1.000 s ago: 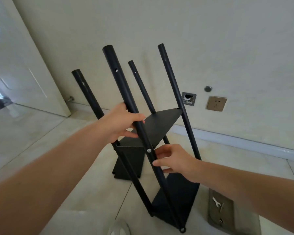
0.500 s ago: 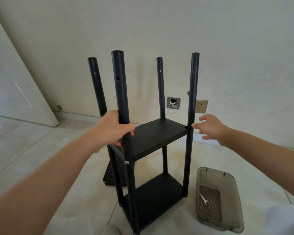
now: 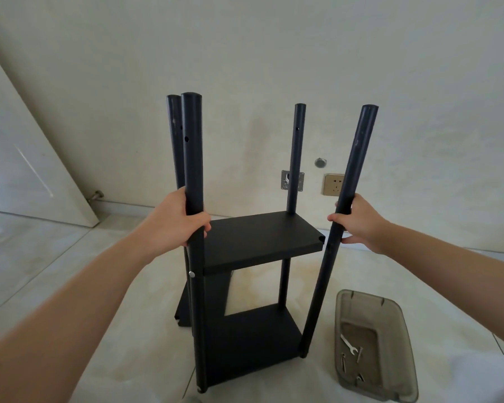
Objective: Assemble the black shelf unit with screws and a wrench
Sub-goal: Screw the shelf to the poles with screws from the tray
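Standing upright on the floor [image 3: 105, 330], the black shelf unit [image 3: 253, 242] was between both hands: the left hand [image 3: 178, 219] curled round its near-left post [image 3: 194, 181], the right hand [image 3: 358, 221] wrapped round the tilted near-right post [image 3: 349, 181]. Further right, a grey tray [image 3: 402, 338] held the wrench [image 3: 348, 344] and screws [image 3: 360, 353].

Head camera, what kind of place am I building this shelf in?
Probably a room in a home: a tiled floor, a plain wall with a power socket low down, and a white door standing open at the left.
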